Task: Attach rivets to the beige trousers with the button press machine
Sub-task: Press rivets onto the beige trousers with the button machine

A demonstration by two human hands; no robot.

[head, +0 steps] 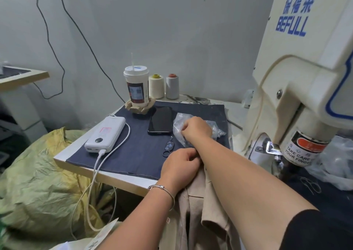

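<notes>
my left hand (pixel 178 164), a thin silver bangle (pixel 162 189) at its wrist, has its fingers curled, pinching the top edge of the beige cotton trousers (pixel 198 211), which hang off the table's front edge toward my lap. my right hand (pixel 196 128) reaches forward across it, fingers bent down into the clear crinkled plastic bag (pixel 180 124) on the dark blue cloth mat (pixel 141 148); whether it pinches anything inside i cannot tell. from the left on the mat: a white power bank (pixel 106 134) with its white cable (pixel 99 165), a tall paper cup with a straw (pixel 136 86), a black phone (pixel 161 120), a small dark key ring (pixel 168 147). behind stand a cream and a white thread cone (pixel 156 86). at far right rises the cream button press machine (pixel 298 74) marked befull. yellow-green sacks (pixel 38 173) lie low on the left, black wires down the grey wall.
</notes>
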